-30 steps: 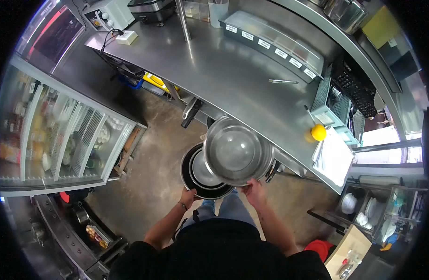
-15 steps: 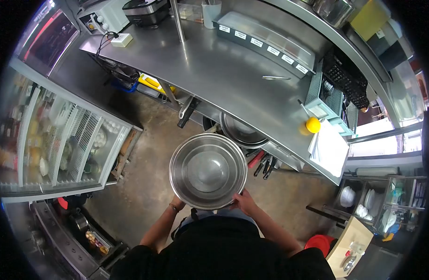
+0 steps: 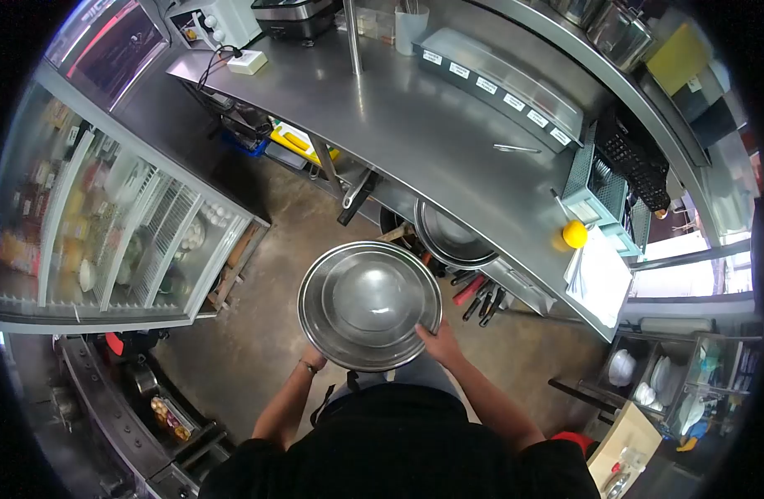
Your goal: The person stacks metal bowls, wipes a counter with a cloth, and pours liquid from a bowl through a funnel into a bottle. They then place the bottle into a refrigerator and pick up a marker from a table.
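Observation:
A wide, shiny steel mixing bowl (image 3: 370, 303) is held in front of my waist, its open side facing up, with nothing to be seen inside. My left hand (image 3: 314, 358) grips the rim at the lower left; its fingers are mostly hidden beneath the bowl. At the lower right, my right hand (image 3: 438, 343) is closed on the edge, thumb over the rim and fingers underneath. Just beyond the bowl, another round steel bowl or pan (image 3: 452, 237) sits on the shelf under the counter.
A steel counter (image 3: 415, 125) runs ahead, carrying a lidded container row (image 3: 498, 87), an orange (image 3: 574, 234) and papers (image 3: 600, 274). Knives with dark handles (image 3: 484, 303) are below its edge. A glass-doored fridge (image 3: 124, 224) stands left, a stove (image 3: 107, 424) lower left, a sink (image 3: 631, 366) right.
The surroundings have shifted right in view, as my head or body turns slightly left. Both hands keep hold of the bowl, which appears tilted a little differently.

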Demonstrator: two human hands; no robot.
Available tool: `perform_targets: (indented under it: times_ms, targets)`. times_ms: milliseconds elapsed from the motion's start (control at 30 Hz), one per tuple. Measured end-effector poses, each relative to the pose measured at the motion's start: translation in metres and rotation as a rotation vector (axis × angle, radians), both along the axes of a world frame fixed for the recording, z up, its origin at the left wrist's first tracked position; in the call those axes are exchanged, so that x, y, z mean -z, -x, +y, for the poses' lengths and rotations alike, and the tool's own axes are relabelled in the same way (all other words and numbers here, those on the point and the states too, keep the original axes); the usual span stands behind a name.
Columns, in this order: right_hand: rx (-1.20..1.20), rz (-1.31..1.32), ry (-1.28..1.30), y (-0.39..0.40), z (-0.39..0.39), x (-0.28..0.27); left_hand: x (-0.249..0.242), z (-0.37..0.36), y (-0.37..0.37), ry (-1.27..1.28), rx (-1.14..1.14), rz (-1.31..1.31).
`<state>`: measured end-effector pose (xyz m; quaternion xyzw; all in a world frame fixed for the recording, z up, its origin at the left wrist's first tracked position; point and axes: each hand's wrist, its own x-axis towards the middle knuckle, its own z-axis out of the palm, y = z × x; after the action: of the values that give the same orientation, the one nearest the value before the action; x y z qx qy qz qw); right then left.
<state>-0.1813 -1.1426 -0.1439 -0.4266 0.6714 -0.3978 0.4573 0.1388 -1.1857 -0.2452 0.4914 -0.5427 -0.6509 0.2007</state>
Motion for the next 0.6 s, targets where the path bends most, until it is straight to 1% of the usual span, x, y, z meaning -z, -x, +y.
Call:
perform_targets:
  times_ms: [33, 67, 100, 133, 167, 200, 267, 300, 367, 400, 433, 467, 500, 533, 600]
  targets:
    - [0.01, 0.022, -0.071, 0.001, -0.002, 0.012, -0.003, -0.003, 0.004, 0.001, -0.015, -0.014]
    - [0.017, 0.042, -0.142, 0.001, -0.006, 0.013, 0.0, -0.003, 0.003, 0.005, -0.017, -0.009]
    - [0.014, 0.046, -0.14, 0.001, -0.009, 0.013, 0.002, -0.002, 0.0, -0.14, -0.148, 0.211]
    - [0.036, -0.11, -0.112, 0.002, -0.012, 0.014, 0.004, 0.001, -0.002, -0.286, -0.281, 0.431]
    - [0.057, -0.269, -0.082, 0.001, -0.017, 0.009, 0.003, 0.001, -0.001, -0.283, -0.285, 0.433]
    - [0.049, -0.27, -0.079, 0.0, -0.024, -0.007, -0.003, 0.0, 0.002, -0.328, -0.347, 0.489]
    - [0.108, -0.466, -0.186, 0.002, -0.034, -0.048, -0.016, -0.002, 0.012, -0.418, -0.476, 0.604]
    - [0.097, -0.463, -0.184, 0.004, -0.042, -0.07, -0.024, -0.005, 0.02, -0.461, -0.539, 0.665]
    - [0.29, -0.547, -0.228, 0.01, -0.062, -0.118, -0.037, -0.011, 0.037, -0.547, -0.66, 0.794]
    - [0.343, -0.44, -0.269, 0.015, -0.074, -0.146, -0.042, -0.013, 0.046, -0.322, -0.522, 0.535]
    - [0.397, -0.332, -0.307, 0.021, -0.085, -0.17, -0.041, -0.016, 0.049, -0.402, -0.607, 0.47]
    - [0.363, -0.486, -0.212, 0.025, -0.096, -0.183, -0.048, -0.015, 0.051, -0.437, -0.631, 0.437]
    - [0.395, -0.312, -0.316, 0.03, -0.111, -0.208, -0.054, -0.012, 0.051, -0.473, -0.658, 0.402]
    - [0.404, -0.588, -0.093, 0.041, -0.126, -0.187, -0.052, -0.009, 0.051, -0.471, -0.673, 0.404]
    - [0.351, -0.555, -0.02, 0.056, -0.152, -0.189, -0.048, -0.004, 0.048, -0.436, -0.638, 0.396]
